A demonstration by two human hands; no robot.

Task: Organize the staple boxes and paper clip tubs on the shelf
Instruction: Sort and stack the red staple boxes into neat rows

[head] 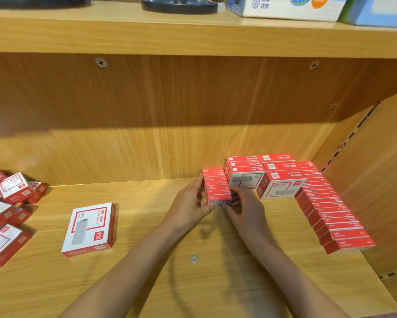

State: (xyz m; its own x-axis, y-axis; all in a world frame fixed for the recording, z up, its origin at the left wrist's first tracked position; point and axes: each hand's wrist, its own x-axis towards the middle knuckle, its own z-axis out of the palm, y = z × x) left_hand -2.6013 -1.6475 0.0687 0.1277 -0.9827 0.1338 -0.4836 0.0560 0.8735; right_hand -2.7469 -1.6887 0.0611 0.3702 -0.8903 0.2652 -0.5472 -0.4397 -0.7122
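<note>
At the right of the frame, sorting was well under way: a long row of small staple boxes (333, 207) ran along the shelf's side wall (376, 180), with two stacks of larger boxes (264, 173) just left of it at the back. Centre frame, the left hand (190, 200) and right hand (245, 205) were closed from either side on a short stack of small boxes (216, 187), touching the larger stacks. Remaining, in my judgement: one flat box (90, 228) lying alone at lower left and a loose heap (7, 203) at the left edge. No paper clip tubs were identifiable. The shelf board (192, 283) lay open across the centre; its front edge was out of view.
</note>
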